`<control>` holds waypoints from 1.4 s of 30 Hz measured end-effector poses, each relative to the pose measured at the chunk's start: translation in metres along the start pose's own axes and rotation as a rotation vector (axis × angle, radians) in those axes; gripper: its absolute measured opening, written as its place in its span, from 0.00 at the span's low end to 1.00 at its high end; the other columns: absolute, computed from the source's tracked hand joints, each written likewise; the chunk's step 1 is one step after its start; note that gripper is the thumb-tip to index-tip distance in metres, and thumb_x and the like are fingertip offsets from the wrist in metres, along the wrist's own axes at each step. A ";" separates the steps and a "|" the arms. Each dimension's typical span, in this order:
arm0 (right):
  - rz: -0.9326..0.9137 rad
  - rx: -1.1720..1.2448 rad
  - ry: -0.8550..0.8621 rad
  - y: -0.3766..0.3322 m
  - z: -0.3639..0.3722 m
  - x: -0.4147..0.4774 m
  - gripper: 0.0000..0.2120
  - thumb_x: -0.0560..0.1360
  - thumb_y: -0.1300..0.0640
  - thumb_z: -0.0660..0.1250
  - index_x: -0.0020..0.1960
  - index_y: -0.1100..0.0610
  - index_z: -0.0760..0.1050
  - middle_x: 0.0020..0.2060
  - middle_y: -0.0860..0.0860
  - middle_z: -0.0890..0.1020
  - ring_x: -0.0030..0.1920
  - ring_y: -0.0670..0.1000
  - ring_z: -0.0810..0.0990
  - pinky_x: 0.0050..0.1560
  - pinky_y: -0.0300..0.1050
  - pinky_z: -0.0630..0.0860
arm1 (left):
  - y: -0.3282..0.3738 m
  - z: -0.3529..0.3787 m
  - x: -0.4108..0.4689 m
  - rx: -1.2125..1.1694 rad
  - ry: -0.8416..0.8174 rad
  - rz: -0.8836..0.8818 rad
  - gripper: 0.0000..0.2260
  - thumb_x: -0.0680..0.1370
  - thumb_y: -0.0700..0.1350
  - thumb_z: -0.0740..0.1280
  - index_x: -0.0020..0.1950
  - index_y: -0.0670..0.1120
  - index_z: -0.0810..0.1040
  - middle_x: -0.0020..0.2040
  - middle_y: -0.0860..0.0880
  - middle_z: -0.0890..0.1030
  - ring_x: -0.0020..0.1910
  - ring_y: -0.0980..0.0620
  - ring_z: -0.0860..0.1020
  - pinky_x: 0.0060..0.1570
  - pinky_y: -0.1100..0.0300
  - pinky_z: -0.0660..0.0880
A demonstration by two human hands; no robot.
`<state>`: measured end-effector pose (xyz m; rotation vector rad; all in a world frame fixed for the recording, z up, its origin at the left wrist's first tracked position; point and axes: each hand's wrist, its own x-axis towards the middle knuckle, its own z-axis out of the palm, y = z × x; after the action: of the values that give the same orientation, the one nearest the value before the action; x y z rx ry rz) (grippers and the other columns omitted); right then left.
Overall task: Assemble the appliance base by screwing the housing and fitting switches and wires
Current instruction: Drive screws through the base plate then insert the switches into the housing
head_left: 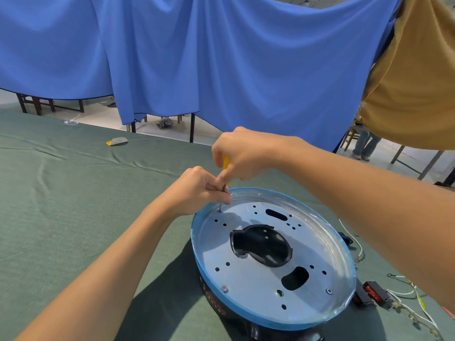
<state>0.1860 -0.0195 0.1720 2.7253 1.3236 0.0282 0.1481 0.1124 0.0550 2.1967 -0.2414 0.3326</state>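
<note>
Appliance base [246, 279] at lower right. Right hand [243, 156] gripping yellow screwdriver [225, 164], tip at upper-left hole. Left hand [197, 190] pinching shaft.

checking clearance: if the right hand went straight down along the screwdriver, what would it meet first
Probably fingers of the left hand pinching the shaft, then the metal plate; depth unclear.

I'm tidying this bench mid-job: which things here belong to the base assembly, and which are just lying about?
For the job: yellow-handled screwdriver, blue-rimmed round appliance base, red-and-black rocker switch, white wires.
Lying about: yellow-and-grey scrap, clear plastic wrapper.
</note>
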 end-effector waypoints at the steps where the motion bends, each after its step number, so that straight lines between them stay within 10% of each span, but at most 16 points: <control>1: -0.016 0.010 0.011 0.001 -0.002 0.000 0.09 0.71 0.52 0.74 0.45 0.55 0.78 0.30 0.51 0.79 0.33 0.51 0.84 0.33 0.43 0.78 | 0.000 -0.002 0.000 -0.003 -0.045 -0.012 0.05 0.75 0.41 0.74 0.41 0.50 0.87 0.41 0.57 0.86 0.48 0.57 0.83 0.53 0.61 0.76; 9: 0.076 0.009 0.052 0.002 0.001 0.007 0.20 0.76 0.45 0.66 0.35 0.59 0.71 0.25 0.51 0.78 0.29 0.52 0.81 0.31 0.41 0.74 | -0.003 0.000 -0.002 -0.131 0.067 -0.015 0.03 0.69 0.39 0.78 0.41 0.44 0.87 0.37 0.52 0.86 0.36 0.60 0.81 0.45 0.60 0.78; 14: -0.016 0.009 0.067 0.008 -0.004 0.004 0.08 0.74 0.52 0.71 0.40 0.55 0.77 0.31 0.53 0.83 0.25 0.42 0.79 0.31 0.42 0.77 | 0.000 -0.004 -0.001 -0.067 -0.065 -0.016 0.04 0.74 0.39 0.74 0.45 0.47 0.87 0.41 0.54 0.87 0.43 0.61 0.82 0.51 0.64 0.77; 20: 0.042 0.004 0.114 0.007 0.007 0.005 0.20 0.79 0.46 0.64 0.35 0.60 0.71 0.27 0.56 0.75 0.29 0.55 0.82 0.31 0.45 0.75 | 0.003 0.004 -0.001 -0.023 0.122 -0.008 0.03 0.69 0.42 0.79 0.38 0.46 0.86 0.32 0.56 0.84 0.31 0.64 0.77 0.37 0.70 0.71; 24: -0.018 0.026 0.046 0.008 -0.002 0.001 0.09 0.73 0.50 0.72 0.45 0.55 0.78 0.32 0.52 0.82 0.32 0.47 0.83 0.33 0.44 0.79 | 0.002 -0.003 -0.001 -0.024 -0.007 -0.020 0.01 0.73 0.41 0.75 0.42 0.46 0.87 0.39 0.51 0.86 0.40 0.57 0.79 0.49 0.56 0.76; 30: 0.021 -0.015 0.060 0.005 0.004 0.004 0.19 0.77 0.46 0.65 0.37 0.60 0.74 0.27 0.55 0.80 0.30 0.55 0.83 0.35 0.47 0.81 | 0.001 0.004 -0.001 -0.111 0.056 0.000 0.02 0.70 0.40 0.78 0.41 0.44 0.87 0.36 0.52 0.86 0.37 0.60 0.82 0.43 0.68 0.75; 34: -0.028 0.048 0.043 0.005 -0.001 0.002 0.09 0.72 0.50 0.73 0.43 0.54 0.78 0.31 0.50 0.80 0.36 0.51 0.83 0.34 0.43 0.78 | -0.001 -0.001 -0.002 -0.149 -0.024 -0.019 0.05 0.73 0.39 0.75 0.42 0.48 0.87 0.42 0.51 0.87 0.48 0.53 0.84 0.56 0.60 0.77; 42: 0.034 -0.006 0.038 0.002 0.003 0.005 0.17 0.74 0.41 0.68 0.42 0.56 0.77 0.37 0.54 0.80 0.40 0.55 0.81 0.35 0.46 0.76 | 0.001 0.003 -0.001 -0.036 0.061 -0.029 0.06 0.69 0.40 0.79 0.35 0.50 0.85 0.35 0.54 0.85 0.36 0.60 0.81 0.43 0.66 0.74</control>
<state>0.1911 -0.0168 0.1691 2.7560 1.2840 0.0867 0.1468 0.1093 0.0538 2.1486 -0.1802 0.3759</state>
